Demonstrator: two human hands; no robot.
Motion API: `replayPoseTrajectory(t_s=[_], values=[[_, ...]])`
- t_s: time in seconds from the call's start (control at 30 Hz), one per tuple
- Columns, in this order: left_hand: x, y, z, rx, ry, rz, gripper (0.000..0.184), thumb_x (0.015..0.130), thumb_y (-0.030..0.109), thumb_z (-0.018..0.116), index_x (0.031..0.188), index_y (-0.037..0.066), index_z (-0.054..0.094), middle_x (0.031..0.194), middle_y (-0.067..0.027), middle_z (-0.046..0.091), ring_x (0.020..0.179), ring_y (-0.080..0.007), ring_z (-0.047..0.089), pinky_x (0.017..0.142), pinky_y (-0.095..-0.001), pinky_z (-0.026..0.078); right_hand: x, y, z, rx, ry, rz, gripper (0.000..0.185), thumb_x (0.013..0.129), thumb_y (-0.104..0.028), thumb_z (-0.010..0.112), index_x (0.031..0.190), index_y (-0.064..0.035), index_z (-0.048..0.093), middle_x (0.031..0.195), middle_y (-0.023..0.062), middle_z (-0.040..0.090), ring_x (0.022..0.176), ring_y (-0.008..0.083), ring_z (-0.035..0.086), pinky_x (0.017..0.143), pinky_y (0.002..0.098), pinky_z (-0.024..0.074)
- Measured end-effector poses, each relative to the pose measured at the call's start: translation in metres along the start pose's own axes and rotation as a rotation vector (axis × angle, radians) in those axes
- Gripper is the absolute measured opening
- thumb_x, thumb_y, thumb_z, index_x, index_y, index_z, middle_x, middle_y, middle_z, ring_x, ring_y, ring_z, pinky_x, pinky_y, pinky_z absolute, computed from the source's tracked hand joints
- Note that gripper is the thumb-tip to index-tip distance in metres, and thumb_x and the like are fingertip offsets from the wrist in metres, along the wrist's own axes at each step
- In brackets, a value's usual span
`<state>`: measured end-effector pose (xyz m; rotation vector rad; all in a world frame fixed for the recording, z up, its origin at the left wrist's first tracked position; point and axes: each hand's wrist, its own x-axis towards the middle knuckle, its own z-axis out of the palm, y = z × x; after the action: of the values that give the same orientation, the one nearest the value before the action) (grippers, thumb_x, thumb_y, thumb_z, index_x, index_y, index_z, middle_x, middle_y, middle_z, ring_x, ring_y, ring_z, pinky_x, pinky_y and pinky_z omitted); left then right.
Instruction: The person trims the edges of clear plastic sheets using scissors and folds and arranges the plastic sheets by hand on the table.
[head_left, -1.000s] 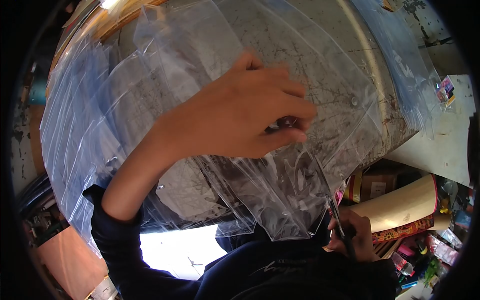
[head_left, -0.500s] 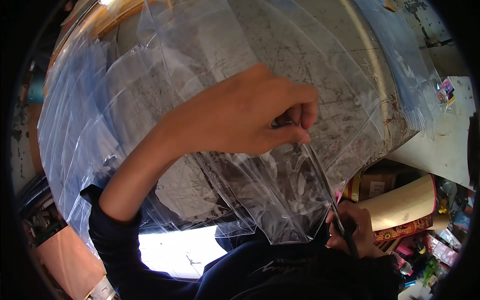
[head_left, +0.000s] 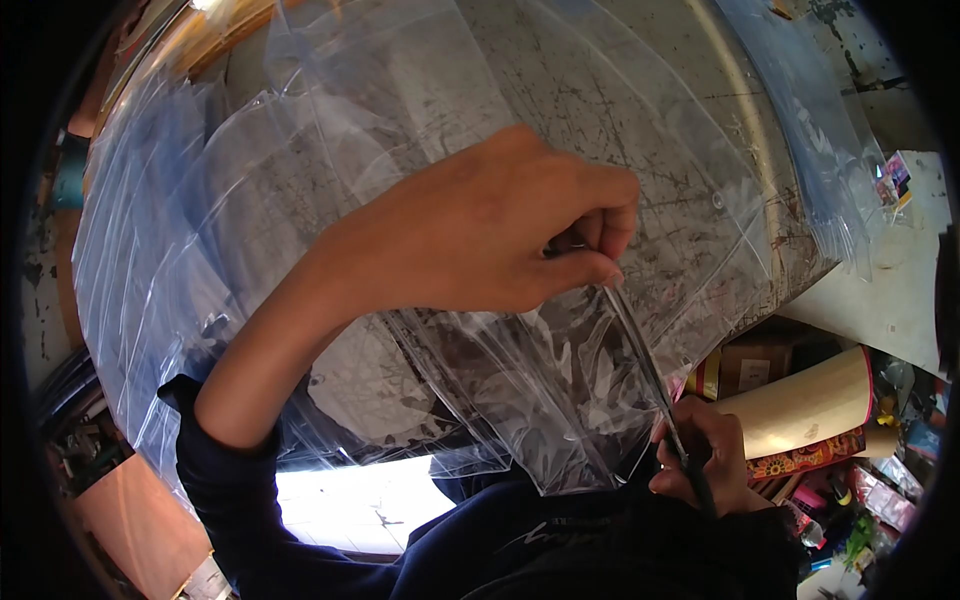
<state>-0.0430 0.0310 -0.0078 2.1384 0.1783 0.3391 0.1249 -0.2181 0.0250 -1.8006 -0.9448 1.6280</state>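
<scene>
My left hand reaches across from the left, with thumb and fingers pinched on the edge of a clear plastic sheet. From that pinch the edge runs taut, down and right, toward my right hand. The right hand's fingers are wrapped around scissors with a dark handle and a thin metal blade, which lies along the plastic edge. Part of the scissors is hidden by the fingers and by glare on the plastic. The sheet's lower end hangs over the table edge at my body.
A scratched grey tabletop lies under more clear sheets. Layered bluish plastic sheets cover the left side, and others hang at the right. At lower right are a cardboard box, a cream roll and assorted small items.
Both hands stay almost in place on the plastic and scissors. The sheet between them has shifted slightly, and its creases look different.
</scene>
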Motion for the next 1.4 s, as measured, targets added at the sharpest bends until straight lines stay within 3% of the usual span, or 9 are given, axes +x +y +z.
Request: replayPoseTrajectory(t_s=[0.33,0.5,0.73,0.93,1.2,1.4], values=[[0.0011,0.0002,-0.0019,-0.01,-0.023,0.009,0.013,0.076,0.007,0.07,0.077,0.005,0.057,0.065,-0.0022,0.061,0.061,-0.0127,0.063,0.054,-0.0259,0.044,-0.0053,-0.0017,0.0025,-0.13,0.02,-0.016,0.051,0.063,-0.026,0.086,0.094,-0.0006,0.055,0.067,0.0009,0.055,0.059,0.0042,0.052,0.053,0.02,0.0399],[0.0013,-0.0012,0.0003,-0.028,0.008,0.043,0.013,0.075,0.006,0.07,0.077,0.005,0.057,0.064,-0.0025,0.061,0.06,-0.0126,0.063,0.051,-0.0257,0.043,-0.0047,0.0027,-0.0002,0.057,0.008,0.04,0.053,0.061,-0.025,0.088,0.096,-0.0013,0.054,0.065,-0.0024,0.052,0.058,0.0017,0.047,0.052,0.0183,0.0349],[0.0013,-0.0009,0.0008,-0.026,0.041,0.073,0.011,0.075,0.004,0.068,0.077,0.004,0.058,0.061,-0.0027,0.062,0.058,-0.0113,0.064,0.044,-0.0241,0.04,0.0021,-0.0065,0.0009,0.078,-0.006,0.031,0.054,0.061,-0.023,0.087,0.097,-0.0009,0.053,0.063,-0.0039,0.049,0.057,0.0013,0.045,0.052,0.0185,0.0325],[0.0013,0.0025,-0.0015,-0.033,0.006,0.003,0.011,0.076,0.004,0.068,0.078,0.004,0.056,0.06,-0.0036,0.063,0.055,-0.0109,0.063,0.044,-0.0236,0.039,0.0014,-0.0053,0.0016,0.076,0.007,0.04,0.056,0.061,-0.025,0.087,0.098,-0.0002,0.053,0.062,-0.004,0.049,0.058,0.0015,0.045,0.053,0.0187,0.0341],[0.0016,0.0031,-0.0029,-0.048,-0.017,0.0,0.01,0.079,0.003,0.066,0.08,0.004,0.056,0.06,-0.0042,0.063,0.057,-0.0121,0.065,0.044,-0.0223,0.04,-0.0012,-0.0039,0.0024,0.012,0.049,0.052,0.069,0.055,-0.039,0.089,0.1,0.0001,0.055,0.063,-0.004,0.051,0.058,0.001,0.045,0.053,0.0187,0.0342],[0.0003,0.0013,-0.004,-0.062,-0.012,0.022,0.012,0.075,0.001,0.066,0.082,0.003,0.056,0.066,-0.006,0.064,0.061,-0.0149,0.066,0.049,-0.0244,0.045,-0.0008,-0.0025,0.0029,0.088,0.033,0.052,0.063,0.057,-0.033,0.089,0.099,-0.0003,0.055,0.063,-0.0046,0.05,0.057,0.0003,0.045,0.052,0.0178,0.0321]])
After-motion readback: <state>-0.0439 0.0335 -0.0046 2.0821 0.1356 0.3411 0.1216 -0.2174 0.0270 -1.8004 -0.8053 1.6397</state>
